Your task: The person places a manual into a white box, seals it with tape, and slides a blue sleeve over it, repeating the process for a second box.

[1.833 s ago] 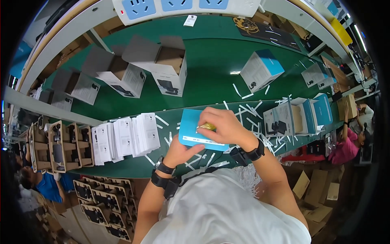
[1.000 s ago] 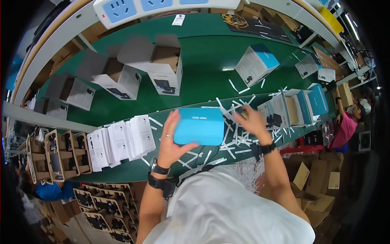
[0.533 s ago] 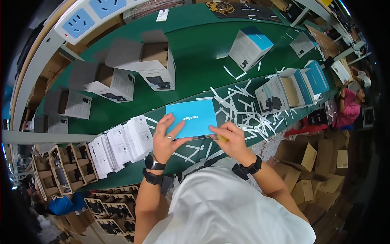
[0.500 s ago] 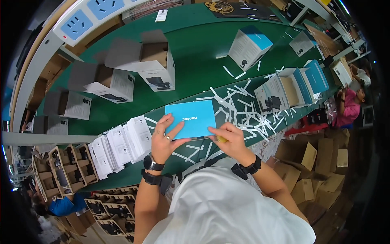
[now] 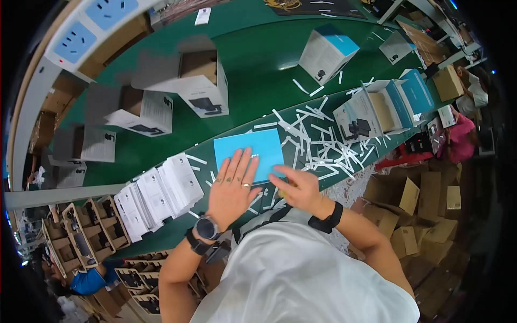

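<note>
Below, we press the blue box (image 5: 249, 155) flat on the worktop (image 5: 253, 64) with our left hand (image 5: 232, 185), fingers spread, steadying it; right hand (image 5: 299, 187) fingers curl at its edge.

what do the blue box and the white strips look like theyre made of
Blue box: probably matte printed cardboard, with flat faces, crisp edges and no glare. White strips: thin paper or film backing, lying flat and scattered; which of the two is unclear. The left hand presses flat on the box.
</note>
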`<state>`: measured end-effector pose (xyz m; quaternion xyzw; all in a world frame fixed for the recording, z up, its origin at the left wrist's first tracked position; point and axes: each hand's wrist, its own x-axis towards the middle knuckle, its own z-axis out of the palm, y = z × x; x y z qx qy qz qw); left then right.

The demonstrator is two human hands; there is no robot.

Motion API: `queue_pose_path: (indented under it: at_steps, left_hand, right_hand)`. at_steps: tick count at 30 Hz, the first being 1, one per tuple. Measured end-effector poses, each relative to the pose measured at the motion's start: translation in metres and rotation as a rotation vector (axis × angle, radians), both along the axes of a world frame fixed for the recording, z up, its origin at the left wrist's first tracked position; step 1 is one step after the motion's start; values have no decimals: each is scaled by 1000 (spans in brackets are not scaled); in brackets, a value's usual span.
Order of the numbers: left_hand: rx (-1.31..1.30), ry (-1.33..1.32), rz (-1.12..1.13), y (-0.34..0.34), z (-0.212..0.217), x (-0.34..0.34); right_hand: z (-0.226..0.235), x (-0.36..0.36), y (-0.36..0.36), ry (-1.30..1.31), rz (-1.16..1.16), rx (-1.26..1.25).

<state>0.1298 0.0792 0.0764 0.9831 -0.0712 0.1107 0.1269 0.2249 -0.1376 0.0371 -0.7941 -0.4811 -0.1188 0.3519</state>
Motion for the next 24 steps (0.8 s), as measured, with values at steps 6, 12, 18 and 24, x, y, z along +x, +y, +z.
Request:
queue_pose_path:
  at_steps: [6, 12, 18, 24]
  left_hand:
    - [23, -95, 5, -12, -26, 8]
    - [54, -141, 67, -24, -30, 9]
    - [-27, -1, -6, 15, 8, 35]
    - [-15, 143, -106, 33, 13, 33]
  right_hand:
    - [-6, 11, -6, -30, 113, 66]
    - [30, 80, 14, 220, 237, -96]
    - [16, 92, 16, 351, 364, -140]
    - [13, 92, 15, 416, 412, -88]
